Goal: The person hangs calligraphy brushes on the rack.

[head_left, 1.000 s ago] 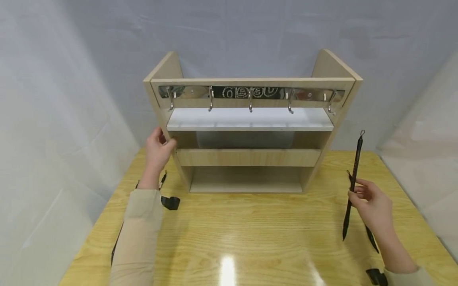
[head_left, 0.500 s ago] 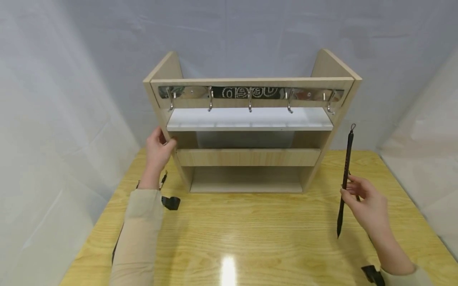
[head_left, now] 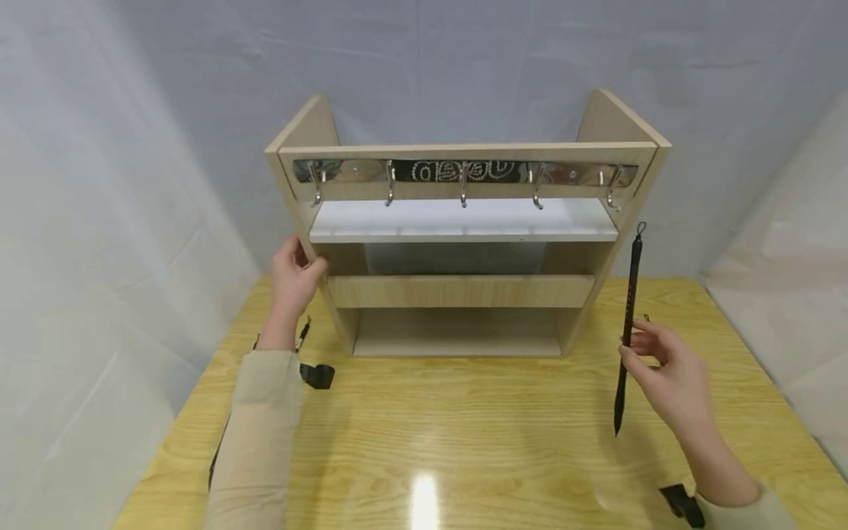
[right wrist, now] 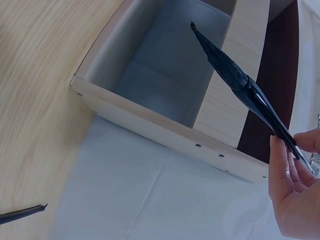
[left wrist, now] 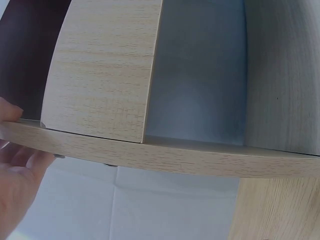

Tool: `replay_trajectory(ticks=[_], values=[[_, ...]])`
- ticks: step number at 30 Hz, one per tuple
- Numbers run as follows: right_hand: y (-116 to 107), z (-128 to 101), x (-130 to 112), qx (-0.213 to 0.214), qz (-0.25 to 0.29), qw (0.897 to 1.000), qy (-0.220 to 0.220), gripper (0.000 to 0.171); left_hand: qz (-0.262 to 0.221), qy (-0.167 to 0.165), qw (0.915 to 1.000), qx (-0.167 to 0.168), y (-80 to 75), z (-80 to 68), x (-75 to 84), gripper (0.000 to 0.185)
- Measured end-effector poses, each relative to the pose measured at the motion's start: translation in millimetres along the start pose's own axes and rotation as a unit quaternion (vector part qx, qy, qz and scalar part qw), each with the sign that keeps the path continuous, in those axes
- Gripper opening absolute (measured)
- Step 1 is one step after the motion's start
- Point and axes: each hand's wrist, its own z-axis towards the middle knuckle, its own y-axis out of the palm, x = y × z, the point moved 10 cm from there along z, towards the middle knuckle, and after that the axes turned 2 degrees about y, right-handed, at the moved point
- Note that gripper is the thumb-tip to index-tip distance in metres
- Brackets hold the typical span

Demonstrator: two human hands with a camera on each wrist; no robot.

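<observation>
While left hand [head_left: 294,285] grips wooden rack [head_left: 464,292] by its left side, right hand [head_left: 672,379] pinches slim glossy dark brush [head_left: 630,305], tapered black bristles [right wrist: 223,62] down, loop [head_left: 640,228] up, near-upright above table [head_left: 503,427], just right of rack

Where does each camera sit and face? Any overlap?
Head: worn on head, faces forward and down at rack and table; left hand, right hand, sleeves show.
Left wrist: on that wrist, close on the rack's side; left hand at left edge.
Right wrist: on that wrist, at held brush and rack; right hand at lower right.
Overlap: rack in all three; held brush in head and right wrist.
</observation>
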Motion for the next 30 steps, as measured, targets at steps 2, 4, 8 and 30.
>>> replay_trajectory(ticks=[2,4,8,30], values=[[0.7,0.8,-2.3,0.0,0.001,1.0,0.001,0.037,0.003,0.0,1.0,0.002,-0.5,-0.5,0.4,0.037],[1.2,1.7,-2.8,0.001,0.0,1.0,0.003,0.037,0.004,-0.003,1.0,0.002,-0.8,-1.1,0.6,0.036],[1.3,2.6,-4.2,0.003,0.003,1.0,0.005,0.036,0.006,-0.01,0.9999,0.001,-0.7,-1.5,-0.9,0.038],[6.3,5.2,-19.6,0.004,0.006,1.0,-0.009,0.035,0.011,-0.02,0.9997,0.0,-0.4,-7.1,15.2,0.037]])
